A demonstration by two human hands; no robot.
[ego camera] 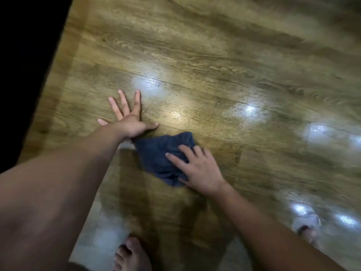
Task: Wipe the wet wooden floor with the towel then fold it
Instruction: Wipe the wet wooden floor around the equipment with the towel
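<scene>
Head view: right hand (199,169) presses bunched towel (160,153), its long axis toward near-right.

This looks like a room in a home: a glossy brown wood-grain plank floor (214,79) mirrors ceiling lights, a bare foot (132,255) stands on it (another, in a pale slipper (308,222), nearby).

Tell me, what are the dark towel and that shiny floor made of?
The towel looks like soft dark blue terry cloth: matte, fuzzy, rumpled. The floor looks like wood or wood-look laminate planks: printed grain, seams, a glossy finish throwing back lights. Which, I cannot tell.
</scene>
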